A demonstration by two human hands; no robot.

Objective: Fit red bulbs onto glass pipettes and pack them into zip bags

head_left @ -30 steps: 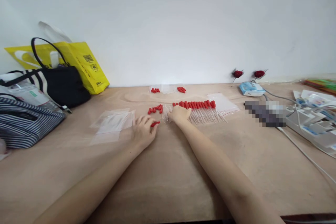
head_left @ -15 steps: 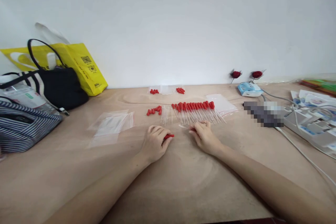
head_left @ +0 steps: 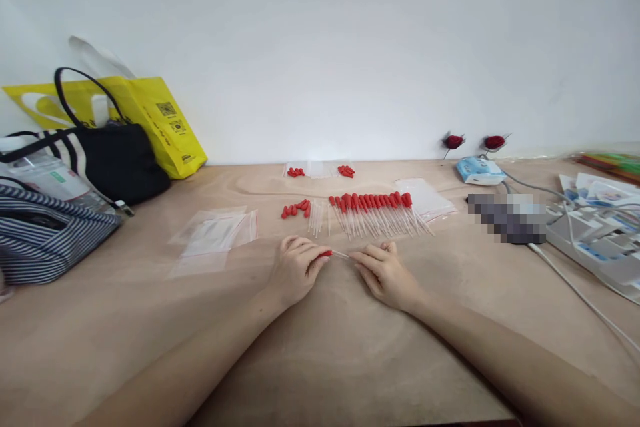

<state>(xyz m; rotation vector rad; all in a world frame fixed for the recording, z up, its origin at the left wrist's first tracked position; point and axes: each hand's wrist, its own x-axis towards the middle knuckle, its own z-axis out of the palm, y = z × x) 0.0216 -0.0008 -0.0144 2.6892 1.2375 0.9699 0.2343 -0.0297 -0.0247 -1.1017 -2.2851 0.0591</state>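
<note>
the left hand [head_left: 297, 270] rests low over the counter [head_left: 320, 360], its fingers pinching a small red bulb [head_left: 326, 253] so that one end pokes out past the thumb and forefinger. facing it, the right hand [head_left: 387, 273] grips a thin clear tube [head_left: 341, 254] between its fingertips, the tube lying almost level and pointing at the bulb. tube and bulb meet in the gap between the two hands; whether the tip has gone inside is too small to tell.

just beyond the hands, a few loose red bulbs [head_left: 295, 209] lie in a little cluster, with a bunch of bare tubes [head_left: 316, 217] next to them on the right. further right runs a long row of red-topped tubes [head_left: 380, 213], side by side, their bulbs toward the wall [head_left: 320, 53]. the row's right end is near a flat clear bag [head_left: 425, 197].

more clear bags [head_left: 215, 233] are spread out left of the left hand, overlapping one another. at the back, near the wall, two small heaps of red bulbs [head_left: 346, 171] sit well apart from the hands.
</note>
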